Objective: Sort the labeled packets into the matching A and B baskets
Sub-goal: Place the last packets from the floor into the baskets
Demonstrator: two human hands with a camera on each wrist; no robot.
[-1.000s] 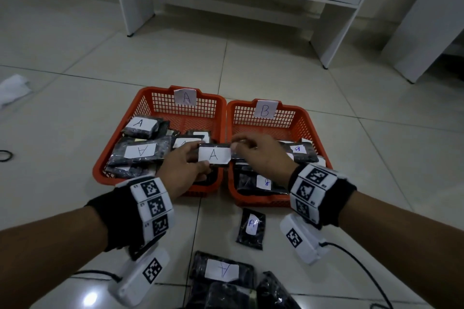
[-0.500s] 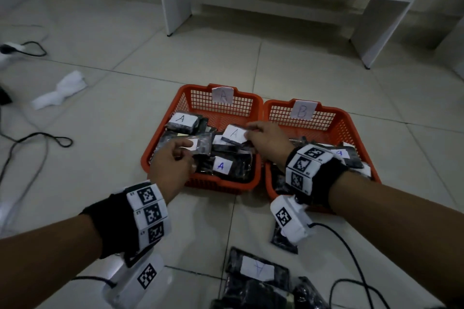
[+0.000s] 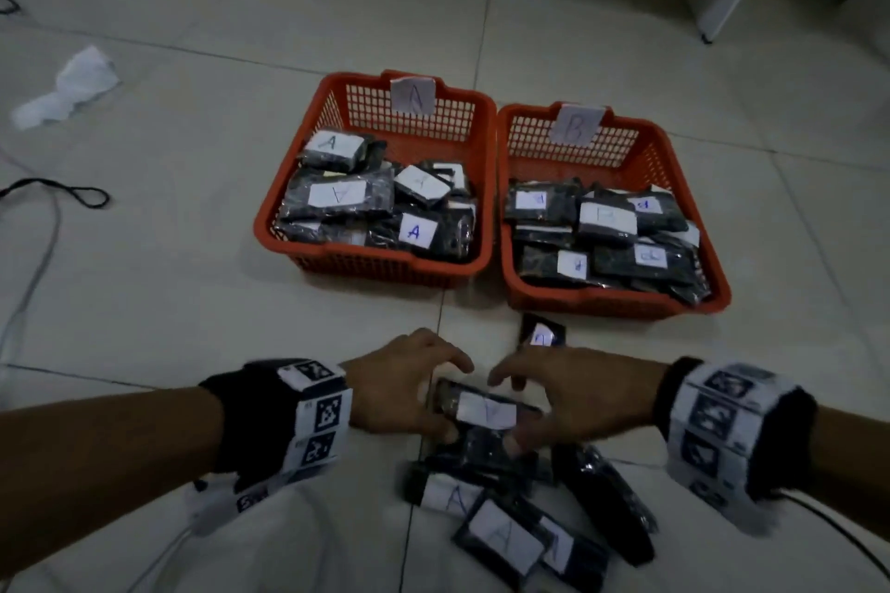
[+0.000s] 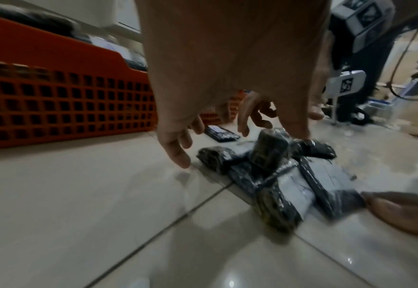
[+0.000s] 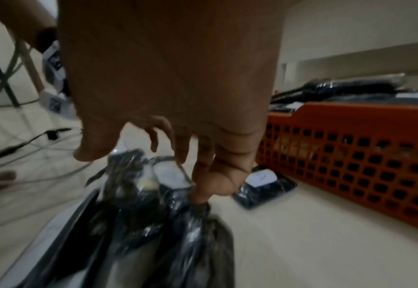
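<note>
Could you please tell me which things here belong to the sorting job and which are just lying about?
Job: A basket, B basket, floor packet pile, lone packet, top packet.
Lying about: crumpled white paper, black cable loop.

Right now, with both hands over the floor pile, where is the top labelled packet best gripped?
By its two short ends, one hand from each side. The top packet lies flat and crosswise on the pile, label up, with the left hand and right hand already flanking its ends; its long edges sit against packets below.
</note>
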